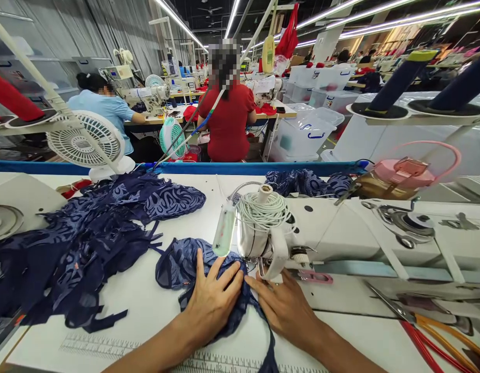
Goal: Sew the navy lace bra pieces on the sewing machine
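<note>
A navy patterned bra [181,259] lies on the machine bed, one edge running to the needle area of a white sewing machine [321,223]. My left hand [216,295] rests flat on the fabric, fingers spread, pressing it down left of the presser foot [260,265]. Just right of it, my right hand [282,305] has its fingers stretched toward the fabric edge, the foremost fingertip touching it. The machine head hides part of that hand. A dark strap [269,342] hangs from the bra toward the table's front edge, between my forearms.
A heap of navy bra pieces [88,243] covers the left side. Scissors [414,318] with orange handles lie at right. A pink-lidded bottle [403,173] and more navy pieces [306,182] stand behind the machine. A ruler scale [96,346] marks the front. Two people sit ahead.
</note>
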`<action>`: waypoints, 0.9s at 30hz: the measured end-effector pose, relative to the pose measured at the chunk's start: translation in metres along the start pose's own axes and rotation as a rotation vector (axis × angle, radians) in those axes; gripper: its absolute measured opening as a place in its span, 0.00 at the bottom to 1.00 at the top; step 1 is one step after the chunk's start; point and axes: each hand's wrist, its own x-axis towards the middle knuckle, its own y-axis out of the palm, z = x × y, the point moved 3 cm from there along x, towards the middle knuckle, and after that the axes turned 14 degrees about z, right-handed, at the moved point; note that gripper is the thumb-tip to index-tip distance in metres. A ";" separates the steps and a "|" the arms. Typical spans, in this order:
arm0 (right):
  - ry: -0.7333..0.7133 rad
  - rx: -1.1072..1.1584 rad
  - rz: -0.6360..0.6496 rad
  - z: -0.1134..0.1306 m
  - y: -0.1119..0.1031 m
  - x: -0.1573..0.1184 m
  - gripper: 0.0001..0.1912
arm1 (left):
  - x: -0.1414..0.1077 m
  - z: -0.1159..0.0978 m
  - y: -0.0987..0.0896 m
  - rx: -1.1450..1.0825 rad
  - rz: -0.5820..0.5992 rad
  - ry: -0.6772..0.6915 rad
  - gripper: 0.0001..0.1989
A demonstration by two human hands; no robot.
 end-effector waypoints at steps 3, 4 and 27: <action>-0.003 0.032 0.012 0.002 -0.003 0.000 0.18 | 0.002 0.001 0.001 -0.015 0.022 -0.006 0.17; -0.001 0.036 0.025 0.002 -0.003 0.000 0.18 | 0.003 0.002 0.001 -0.021 0.023 -0.005 0.17; 0.043 -0.026 0.184 -0.003 0.014 -0.001 0.24 | 0.011 0.006 -0.004 -0.045 0.076 -0.019 0.15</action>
